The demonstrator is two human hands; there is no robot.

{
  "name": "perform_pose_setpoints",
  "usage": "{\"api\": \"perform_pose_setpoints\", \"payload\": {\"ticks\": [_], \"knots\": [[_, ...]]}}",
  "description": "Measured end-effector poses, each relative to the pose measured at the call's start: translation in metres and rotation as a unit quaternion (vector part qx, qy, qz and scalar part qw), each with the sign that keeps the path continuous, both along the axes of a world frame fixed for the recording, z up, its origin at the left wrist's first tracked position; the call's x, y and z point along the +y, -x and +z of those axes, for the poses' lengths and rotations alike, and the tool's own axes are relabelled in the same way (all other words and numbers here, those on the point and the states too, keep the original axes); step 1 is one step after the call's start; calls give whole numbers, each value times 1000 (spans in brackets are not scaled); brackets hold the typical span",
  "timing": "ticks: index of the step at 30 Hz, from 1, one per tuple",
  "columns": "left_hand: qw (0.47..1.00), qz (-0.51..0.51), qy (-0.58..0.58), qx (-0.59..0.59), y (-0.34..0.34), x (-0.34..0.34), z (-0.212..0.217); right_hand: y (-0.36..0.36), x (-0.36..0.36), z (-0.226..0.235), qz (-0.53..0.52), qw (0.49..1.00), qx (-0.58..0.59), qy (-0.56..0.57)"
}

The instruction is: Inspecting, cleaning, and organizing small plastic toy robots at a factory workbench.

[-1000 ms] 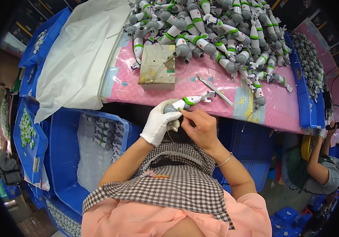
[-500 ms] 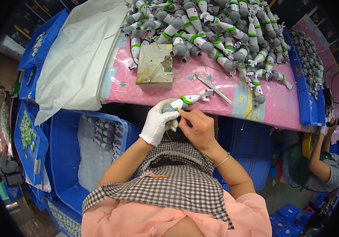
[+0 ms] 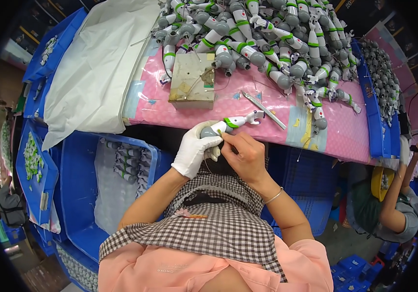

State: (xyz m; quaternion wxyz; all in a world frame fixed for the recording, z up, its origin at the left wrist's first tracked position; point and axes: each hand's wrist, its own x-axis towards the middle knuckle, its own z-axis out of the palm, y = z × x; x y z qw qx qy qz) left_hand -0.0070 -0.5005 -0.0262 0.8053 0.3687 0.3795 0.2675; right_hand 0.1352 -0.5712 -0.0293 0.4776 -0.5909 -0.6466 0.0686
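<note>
My left hand [image 3: 194,151], in a white glove, is closed round the grey rounded end of a white toy robot arm [image 3: 235,122] with a green band. The toy's white hand points right, over the table's front edge. Bare, with a bracelet at the wrist, my right hand [image 3: 244,155] is closed in a pinch against the toy arm beside the left thumb. A tiny dark-green spot shows at those fingertips, but what they hold is too small to make out. A thin wire hangs below my left hand.
Many similar toy arms [image 3: 267,39] are heaped on the pink-covered table [image 3: 150,109]. A metal box [image 3: 189,90] and a craft knife [image 3: 265,111] lie nearer me. Blue bins [image 3: 80,194] stand at left; a blue tray [image 3: 372,97] holds grey parts. At right, a co-worker's arm [image 3: 396,204] reaches forward.
Both my hands keep almost the same grip on the toy arm, with only a slight shift of the right fingers. At right, more of a yellow bowl shows beside the co-worker.
</note>
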Motion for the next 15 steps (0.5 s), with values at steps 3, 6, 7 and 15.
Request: {"api": "perform_pose_setpoints", "payload": {"ticks": [3, 6, 7, 15], "knots": [[1000, -2, -4, -3, -2, -3, 3, -9, -7, -1, -1, 1000, 11, 10], [1000, -8, -6, 10, -2, -3, 3, -35, -5, 9, -86, 994, 74, -4], [1000, 0, -8, 23, 0, -3, 5, -48, 0, 12, -136, 989, 52, -12], [956, 19, -277, 99, 13, 3, 25, -95, 36, 13, -167, 960, -223, -9]]}}
